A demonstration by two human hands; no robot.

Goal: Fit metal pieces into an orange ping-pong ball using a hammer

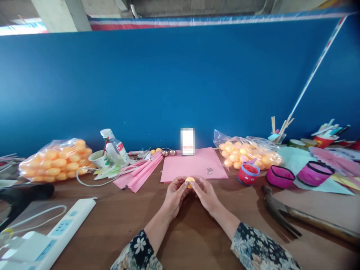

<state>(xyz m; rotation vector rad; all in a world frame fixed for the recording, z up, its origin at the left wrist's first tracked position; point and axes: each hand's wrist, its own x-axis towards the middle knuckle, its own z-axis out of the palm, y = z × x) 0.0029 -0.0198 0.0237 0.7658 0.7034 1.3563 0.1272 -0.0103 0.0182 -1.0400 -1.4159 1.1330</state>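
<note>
Between both my hands is an orange ping-pong ball (190,181), held just in front of the pink paper. My left hand (176,195) grips it from the left, with the thumb pressed on its near side. From the other side my right hand (206,194) closes on the same ball, thumb against it. Something small and dark shows near the left thumb tip, too small to name. Beyond the hands lies the pink paper (191,163), with a small cluster of shiny bits (209,171) on it.
Bags of orange balls stand at left (59,161) and right (247,153). A claw hammer (306,217) lies at right, near a red cup (248,173) and purple fabric rings (280,176). At left are a power strip (73,213), a bottle (115,146) and pink strips (146,170).
</note>
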